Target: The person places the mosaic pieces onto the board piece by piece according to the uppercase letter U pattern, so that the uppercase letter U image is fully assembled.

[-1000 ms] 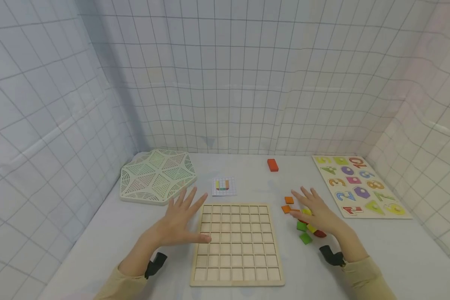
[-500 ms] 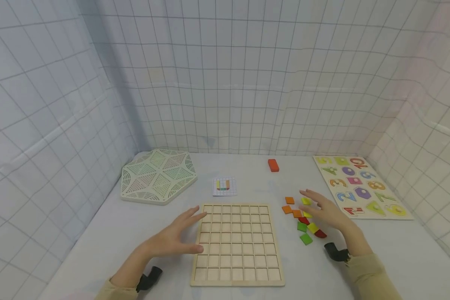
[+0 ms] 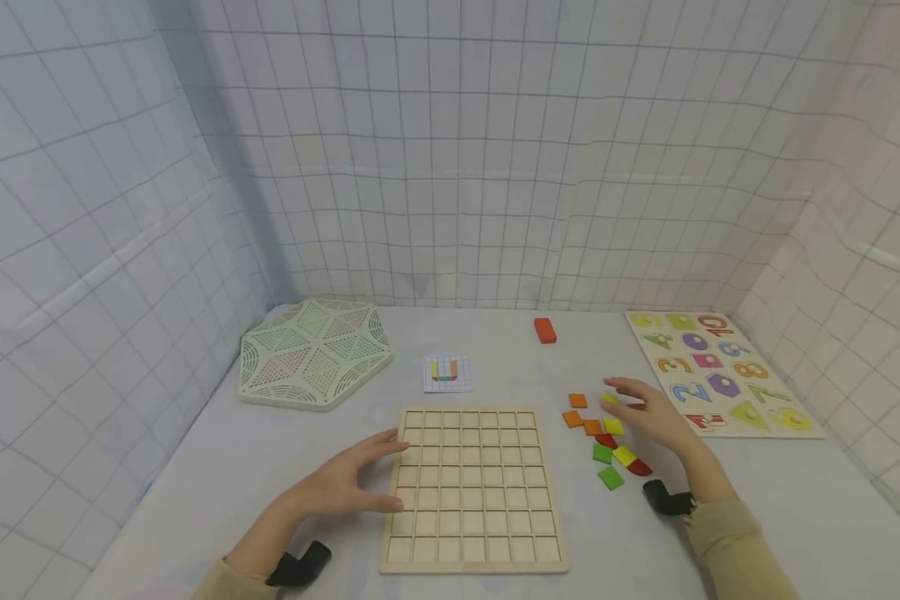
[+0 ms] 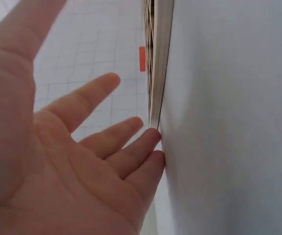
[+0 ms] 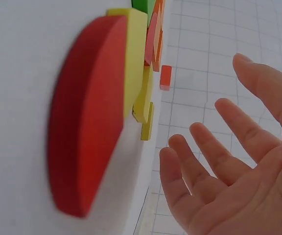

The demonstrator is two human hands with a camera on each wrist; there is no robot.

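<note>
A wooden grid board (image 3: pixel 472 476) lies in the middle of the table. At its left edge is my left hand (image 3: pixel 335 488), fingers spread, thumb and fingertips over the rim; the left wrist view shows two fingertips at the board's side (image 4: pixel 161 63), contact unclear. My right hand (image 3: pixel 656 421) hovers above loose tiles right of the board, holding nothing, fingers loosely bent. Around it lie orange tiles (image 3: pixel 573 419), yellow tiles (image 3: pixel 625 456), green tiles (image 3: pixel 611 477) and rounded red pieces (image 3: pixel 639 468). One rounded red piece (image 5: pixel 94 122) looms close in the right wrist view. My right hand partly covers a yellow tile.
Behind the board lies a small pattern card (image 3: pixel 447 373) with a coloured U shape. A red block (image 3: pixel 545 330) stands further back. A pale hexagonal openwork panel (image 3: pixel 315 354) is at back left, a number puzzle board (image 3: pixel 723 375) at right. Gridded cloth walls (image 3: pixel 480 167) enclose the table.
My left hand has drawn slightly back and lowered toward the board's left edge, its fingers less spread. My right hand has shifted right, its fingers bending more, uncovering several tiles.
</note>
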